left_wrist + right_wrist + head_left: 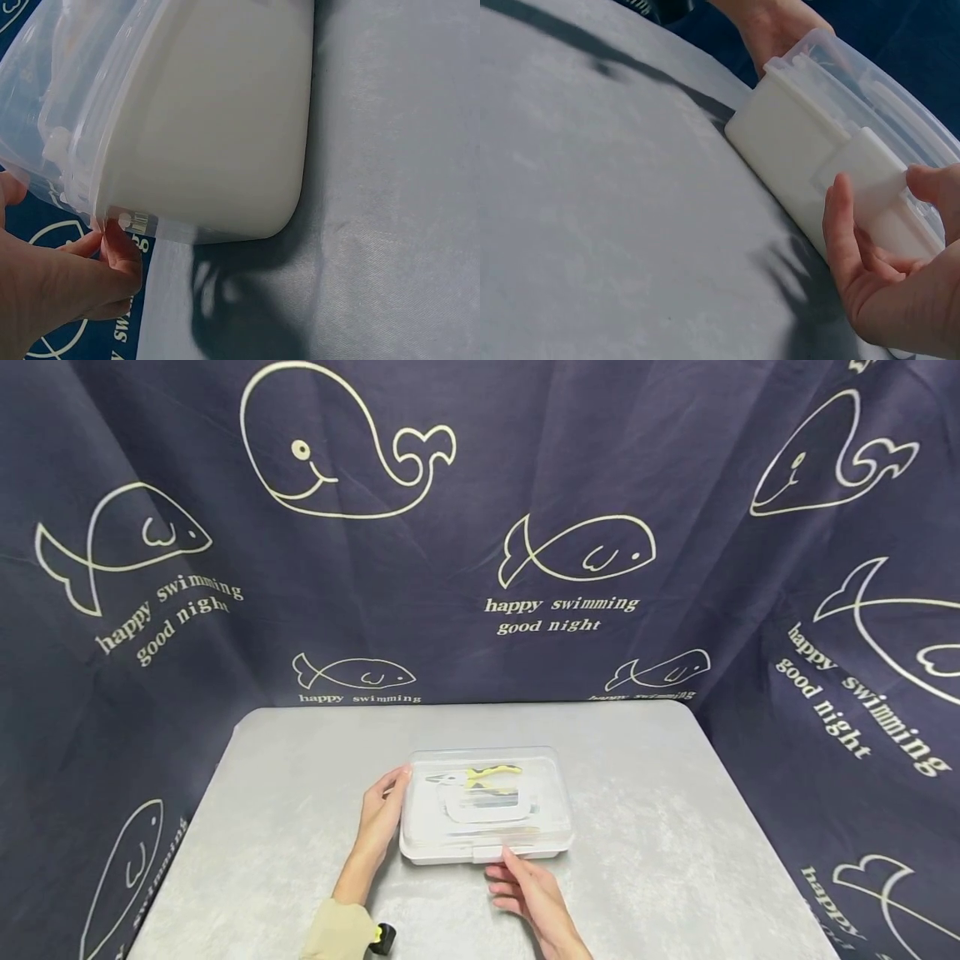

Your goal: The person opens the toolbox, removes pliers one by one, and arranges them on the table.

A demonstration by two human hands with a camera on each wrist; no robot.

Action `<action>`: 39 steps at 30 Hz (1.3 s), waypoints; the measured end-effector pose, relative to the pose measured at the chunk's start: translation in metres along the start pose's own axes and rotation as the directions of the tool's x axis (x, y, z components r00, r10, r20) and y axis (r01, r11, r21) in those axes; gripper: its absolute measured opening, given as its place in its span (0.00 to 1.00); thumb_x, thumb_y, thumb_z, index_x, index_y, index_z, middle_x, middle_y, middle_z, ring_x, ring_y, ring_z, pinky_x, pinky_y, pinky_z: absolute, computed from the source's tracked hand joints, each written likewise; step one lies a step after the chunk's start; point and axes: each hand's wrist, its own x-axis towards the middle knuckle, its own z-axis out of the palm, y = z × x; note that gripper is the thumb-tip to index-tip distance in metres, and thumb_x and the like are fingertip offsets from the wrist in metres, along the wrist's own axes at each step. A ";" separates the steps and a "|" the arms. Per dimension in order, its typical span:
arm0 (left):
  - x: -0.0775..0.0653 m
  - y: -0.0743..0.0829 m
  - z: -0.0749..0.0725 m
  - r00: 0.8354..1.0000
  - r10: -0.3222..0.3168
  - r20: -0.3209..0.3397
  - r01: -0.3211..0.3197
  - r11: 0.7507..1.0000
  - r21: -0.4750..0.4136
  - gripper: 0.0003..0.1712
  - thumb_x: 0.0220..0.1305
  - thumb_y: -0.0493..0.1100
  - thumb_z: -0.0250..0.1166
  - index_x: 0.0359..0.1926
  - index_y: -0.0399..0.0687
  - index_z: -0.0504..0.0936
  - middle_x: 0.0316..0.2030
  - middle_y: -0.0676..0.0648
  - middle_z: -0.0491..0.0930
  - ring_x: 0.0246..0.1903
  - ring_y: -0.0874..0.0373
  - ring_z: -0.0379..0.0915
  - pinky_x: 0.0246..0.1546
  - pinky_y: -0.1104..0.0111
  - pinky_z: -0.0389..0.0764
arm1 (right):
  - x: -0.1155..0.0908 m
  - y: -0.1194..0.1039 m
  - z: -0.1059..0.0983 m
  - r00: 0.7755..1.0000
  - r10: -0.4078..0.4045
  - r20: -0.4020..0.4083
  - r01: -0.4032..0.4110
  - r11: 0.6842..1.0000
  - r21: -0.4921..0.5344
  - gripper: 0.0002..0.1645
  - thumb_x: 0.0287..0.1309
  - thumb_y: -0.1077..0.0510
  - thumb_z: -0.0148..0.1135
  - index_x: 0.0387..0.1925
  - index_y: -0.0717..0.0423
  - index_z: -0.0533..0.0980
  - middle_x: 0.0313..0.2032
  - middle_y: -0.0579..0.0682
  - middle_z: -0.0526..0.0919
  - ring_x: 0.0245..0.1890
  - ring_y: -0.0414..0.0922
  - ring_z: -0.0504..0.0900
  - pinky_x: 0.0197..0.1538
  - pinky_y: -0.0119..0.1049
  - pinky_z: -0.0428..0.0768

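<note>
A white plastic storage box (420,857) with a clear lid (552,818) sits on the table. Through the lid I see pliers (491,770) with yellow and black handles; other contents under the lid handle (487,814) are unclear. The lid is down on the base. My left hand (381,817) holds the box's left side, thumb on the lid and fingertips at the rim in the left wrist view. At the front, my right hand (900,289) has its thumb at the upper edge of the white latch (866,169), fingers bent in front of and below it.
The grey table (660,843) extends around the box. A dark blue curtain (465,568) with fish and whale drawings stands behind it and along both sides. A small black device (383,938) is at the left sleeve (339,931).
</note>
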 end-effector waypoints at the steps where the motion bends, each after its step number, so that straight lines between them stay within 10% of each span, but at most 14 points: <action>1: 0.000 0.001 0.001 1.000 0.003 0.001 -0.003 1.000 0.000 0.37 0.75 0.62 0.58 0.70 0.39 0.74 0.64 0.38 0.75 0.59 0.46 0.72 0.60 0.55 0.74 | 0.000 0.000 0.000 1.000 -0.007 -0.005 0.007 1.000 -0.011 0.37 0.72 0.38 0.59 0.55 0.73 0.77 0.44 0.54 0.88 0.37 0.40 0.85 0.41 0.32 0.86; 16: 0.001 0.000 0.002 1.000 -0.001 -0.006 0.001 1.000 0.008 0.38 0.74 0.64 0.58 0.70 0.40 0.74 0.64 0.39 0.76 0.57 0.48 0.73 0.58 0.58 0.75 | -0.007 -0.009 0.004 0.998 0.003 -0.057 -0.004 0.999 -0.031 0.41 0.70 0.38 0.62 0.54 0.77 0.76 0.42 0.58 0.88 0.36 0.42 0.87 0.43 0.35 0.87; 26: 0.002 -0.001 0.003 1.000 -0.003 -0.006 0.003 1.000 0.009 0.36 0.75 0.62 0.57 0.70 0.40 0.74 0.64 0.38 0.76 0.57 0.46 0.74 0.59 0.55 0.75 | -0.005 -0.003 -0.007 0.999 -0.047 0.026 0.048 0.998 -0.041 0.26 0.69 0.61 0.63 0.58 0.79 0.71 0.40 0.55 0.87 0.36 0.41 0.86 0.44 0.31 0.85; 39: -0.002 -0.001 0.000 1.000 -0.004 0.003 0.003 1.000 0.028 0.42 0.73 0.69 0.55 0.71 0.40 0.72 0.65 0.37 0.75 0.60 0.44 0.72 0.62 0.50 0.74 | -0.001 0.007 -0.011 1.000 -0.020 -0.014 0.017 0.987 -0.160 0.10 0.65 0.60 0.66 0.39 0.66 0.79 0.26 0.47 0.82 0.25 0.38 0.81 0.29 0.27 0.81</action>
